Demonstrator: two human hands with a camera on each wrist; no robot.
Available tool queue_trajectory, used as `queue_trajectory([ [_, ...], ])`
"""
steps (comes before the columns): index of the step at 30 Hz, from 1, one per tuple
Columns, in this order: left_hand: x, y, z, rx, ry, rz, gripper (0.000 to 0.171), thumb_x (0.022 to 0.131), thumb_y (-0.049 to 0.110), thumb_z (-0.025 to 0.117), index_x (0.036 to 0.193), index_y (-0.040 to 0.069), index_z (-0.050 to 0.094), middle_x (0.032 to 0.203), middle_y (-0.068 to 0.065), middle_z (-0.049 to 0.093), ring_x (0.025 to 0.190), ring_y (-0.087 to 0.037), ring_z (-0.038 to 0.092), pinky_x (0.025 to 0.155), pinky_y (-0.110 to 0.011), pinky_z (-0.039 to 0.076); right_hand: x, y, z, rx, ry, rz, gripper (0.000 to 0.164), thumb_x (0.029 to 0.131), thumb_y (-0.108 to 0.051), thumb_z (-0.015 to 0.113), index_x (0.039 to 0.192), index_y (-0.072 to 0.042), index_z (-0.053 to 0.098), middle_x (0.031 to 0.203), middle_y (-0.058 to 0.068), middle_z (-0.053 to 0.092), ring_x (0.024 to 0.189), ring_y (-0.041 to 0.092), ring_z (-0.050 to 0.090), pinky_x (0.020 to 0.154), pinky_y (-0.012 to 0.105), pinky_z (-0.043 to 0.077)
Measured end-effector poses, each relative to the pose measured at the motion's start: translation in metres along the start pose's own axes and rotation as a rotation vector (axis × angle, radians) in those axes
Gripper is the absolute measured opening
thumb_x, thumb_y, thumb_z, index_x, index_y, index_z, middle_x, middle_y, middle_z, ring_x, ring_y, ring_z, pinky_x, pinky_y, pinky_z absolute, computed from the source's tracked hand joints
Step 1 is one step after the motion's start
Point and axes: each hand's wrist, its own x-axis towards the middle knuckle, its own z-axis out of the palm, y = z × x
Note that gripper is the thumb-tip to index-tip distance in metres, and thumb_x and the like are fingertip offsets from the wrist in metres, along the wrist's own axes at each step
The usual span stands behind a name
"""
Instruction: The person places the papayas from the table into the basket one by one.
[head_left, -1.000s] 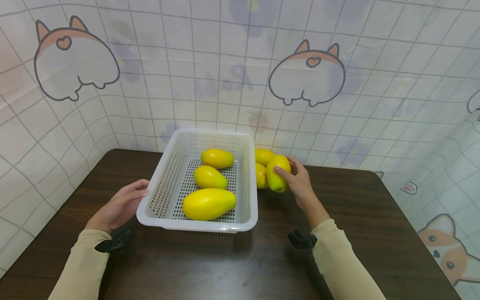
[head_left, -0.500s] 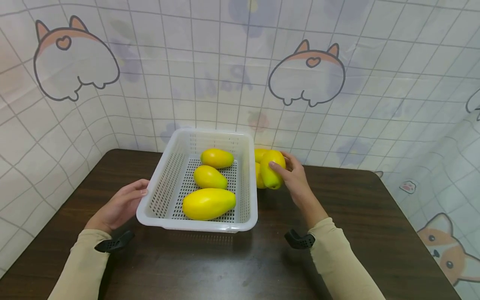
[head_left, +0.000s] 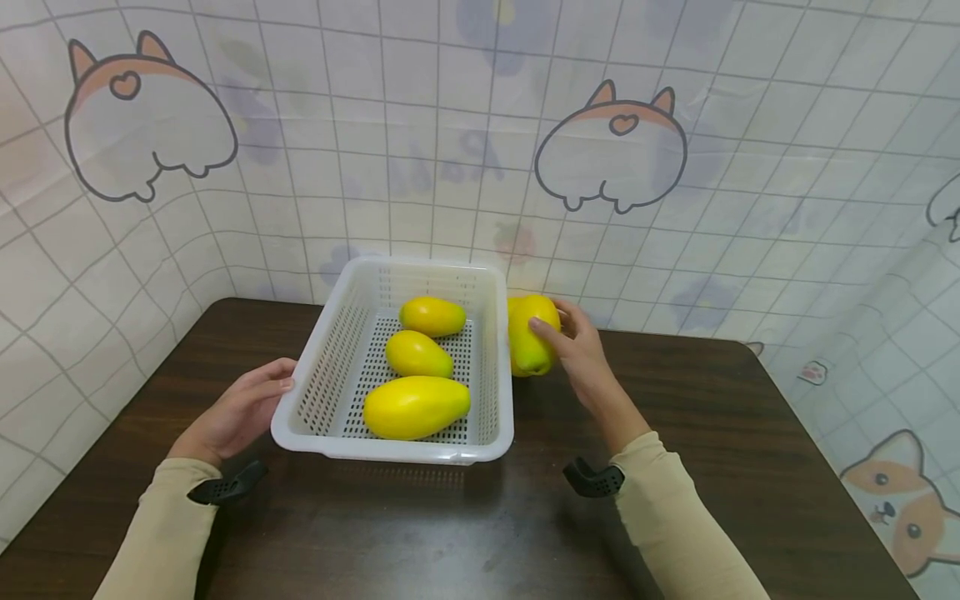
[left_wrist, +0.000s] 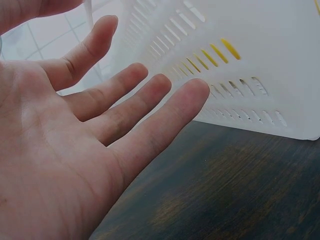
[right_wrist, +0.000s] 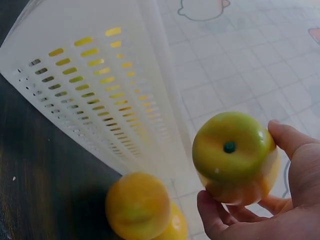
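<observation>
Centre right, we list: one yellow fruit (head_left: 532, 342), gripped by right hand (head_left: 588, 357); left hand (head_left: 242, 409) relaxed at basket (head_left: 390, 449); pickup stage apparently, calling for a lift.

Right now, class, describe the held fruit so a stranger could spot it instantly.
Find the white basket on the dark table. Just outside its right side, the right hand holds a yellow fruit with a greenish end and green stem nub. Unlike its neighbours, it is held.

At lower left, the left hand (head_left: 238, 410) extends its fingers (left_wrist: 160, 124); right of centre, the right hand (head_left: 588, 357) grips.
</observation>
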Motion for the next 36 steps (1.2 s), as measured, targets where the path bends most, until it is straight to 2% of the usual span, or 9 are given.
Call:
queue_trajectory([
  [7,0.0,0.0,0.0,0.005,0.005,-0.002,0.03,0.099,0.008,0.024,0.124,0.01,0.04,0.119,-0.004,0.049,0.105,-0.015,0.06,0.088,-0.036,0.05,0.0,-0.006,0.008,0.015,-0.016,0.012,0.064,0.083,-0.042,0.063,0.137,-0.023,0.035,0.133,0.008,0.042,0.109,0.024,0.048,0.096,0.042,0.041],
  [12,0.0,-0.001,-0.001,-0.006,0.004,-0.004,0.03,0.099,0.008,0.024,0.123,0.01,0.04,0.119,-0.005,0.049,0.105,-0.015,0.06,0.088,-0.036,0.05,-0.001,-0.009,0.014,0.015,-0.019,0.023,0.063,0.083,-0.041,0.063,0.136,-0.023,0.036,0.13,0.008,0.043,0.109,0.024,0.047,0.096,0.039,0.041],
  [18,0.0,-0.001,-0.002,-0.005,-0.002,-0.002,0.03,0.099,0.008,0.024,0.123,0.011,0.041,0.12,-0.005,0.048,0.105,-0.016,0.059,0.088,-0.037,0.05,-0.001,-0.01,0.019,-0.006,-0.026,0.031,0.063,0.082,-0.043,0.063,0.135,-0.023,0.037,0.127,0.008,0.043,0.107,0.024,0.049,0.092,0.038,0.044],
  [30,-0.001,-0.001,-0.001,0.014,0.007,0.003,0.031,0.099,0.009,0.026,0.125,0.012,0.041,0.121,-0.004,0.048,0.106,-0.016,0.059,0.09,-0.037,0.049,-0.001,-0.01,0.029,-0.077,-0.023,0.027,0.069,0.077,-0.056,0.062,0.134,-0.027,0.036,0.132,0.004,0.042,0.109,0.025,0.049,0.096,0.041,0.044],
  [36,-0.001,0.0,0.0,0.016,-0.003,0.009,0.031,0.099,0.009,0.026,0.125,0.011,0.04,0.122,-0.004,0.048,0.106,-0.015,0.059,0.09,-0.036,0.049,0.0,-0.011,0.032,-0.103,-0.009,0.04,0.066,0.078,-0.055,0.062,0.134,-0.028,0.037,0.131,0.004,0.043,0.112,0.024,0.047,0.097,0.041,0.042],
])
